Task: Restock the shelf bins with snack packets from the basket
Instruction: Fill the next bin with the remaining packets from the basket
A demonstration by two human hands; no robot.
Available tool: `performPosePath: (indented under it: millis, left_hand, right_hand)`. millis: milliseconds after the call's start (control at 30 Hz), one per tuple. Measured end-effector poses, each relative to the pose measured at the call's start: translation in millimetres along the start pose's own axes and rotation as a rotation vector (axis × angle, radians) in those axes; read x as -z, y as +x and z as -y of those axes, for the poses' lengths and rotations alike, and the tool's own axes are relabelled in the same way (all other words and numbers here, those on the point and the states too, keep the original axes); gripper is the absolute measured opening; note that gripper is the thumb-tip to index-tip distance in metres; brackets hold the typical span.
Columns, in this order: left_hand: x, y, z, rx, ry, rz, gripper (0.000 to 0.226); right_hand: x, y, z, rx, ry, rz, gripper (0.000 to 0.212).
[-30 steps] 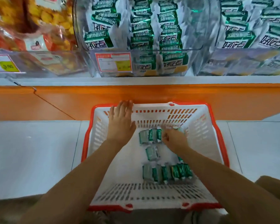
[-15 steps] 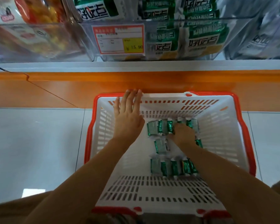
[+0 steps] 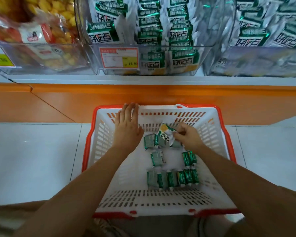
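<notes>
The right hand point(image 3: 186, 137) is curled, thumb and fingers pinching the edge of one green-and-white snack packet point(image 3: 165, 135), which is tilted up, with its printed face showing, above the others on the basket floor. The left hand point(image 3: 126, 127) is flat with straight fingers, palm down over the basket's far left corner, its fingertips resting on the far rim and gripping nothing. Just under the lifted packet lie a few more packets point(image 3: 149, 141); nearer the person there is a single packet point(image 3: 157, 158), a pair point(image 3: 189, 158) to its right, and a row of packets standing on edge point(image 3: 173, 179) side by side. All of them sit in the white basket point(image 3: 162, 110) with its red rim, which stands on the pale tiled floor point(image 3: 32, 159) against the orange shelf base point(image 3: 143, 94). Above it a clear middle bin point(image 3: 202, 53) holds many packets of the same kind and carries a red-bordered price tag point(image 3: 118, 57). A bin on the left point(image 3: 41, 53) holds bags of yellow snacks, and a bin on the right point(image 3: 263, 57) holds more green-and-white packets.
</notes>
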State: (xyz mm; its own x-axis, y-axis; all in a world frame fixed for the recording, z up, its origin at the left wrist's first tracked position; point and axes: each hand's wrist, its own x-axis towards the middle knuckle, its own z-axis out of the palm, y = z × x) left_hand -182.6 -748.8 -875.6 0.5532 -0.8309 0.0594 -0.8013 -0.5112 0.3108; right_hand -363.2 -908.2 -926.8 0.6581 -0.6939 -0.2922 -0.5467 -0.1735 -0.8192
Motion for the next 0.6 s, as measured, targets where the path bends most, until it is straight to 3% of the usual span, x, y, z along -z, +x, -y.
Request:
performPosePath:
  millis: [133, 233, 300, 500, 600]
  left_hand:
    - [15.7, -6.2, -22.7, 0.119, -0.172, 0.071, 0.049]
    - [40.1, -9.5, -45.9, 0.357, -0.694, 0.253, 0.035]
    - [57.9, -12.0, -59.7, 0.352, -0.881, 0.312, 0.033]
    - [91.6, -12.2, -69.8, 0.323, -0.891, 0.059, 0.027]
    - [109.8, -13.4, -64.4, 0.204, -0.776, -0.019, 0.025]
  right_hand:
    - [18.1, -11.3, 43.3, 0.017, 0.480, 0.001, 0.028]
    - [26.2, -22.4, 73.3, 0.079, 0.647, 0.017, 0.019]
    - [28.2, -32.1, 90.2, 0.132, 0.648, 0.026, 0.018]
    - [36.2, -59.2, 131.7, 0.205, 0.441, 0.046, 0.018]
    - [45.7, -68.0, 155.3, 0.275, 0.432, 0.022, 0.041]
